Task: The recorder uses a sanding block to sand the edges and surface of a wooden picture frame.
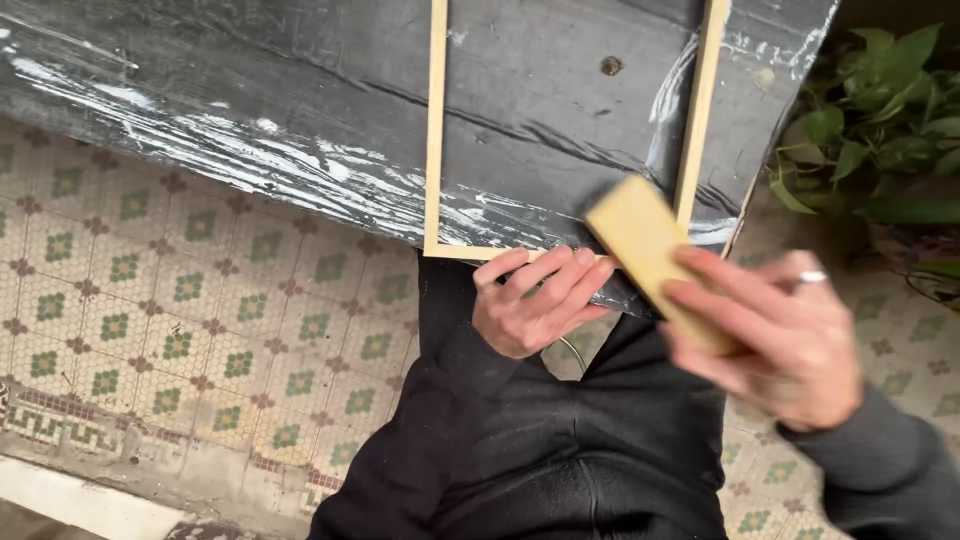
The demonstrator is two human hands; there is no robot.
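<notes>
Gripping hands: left on wooden frame, right around sanding block

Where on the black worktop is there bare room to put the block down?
Free: the black worktop left of the wooden frame, and the patch inside the frame. Crowded: the near edge, where the left hand grips the frame and the right hand holds the block.
</notes>
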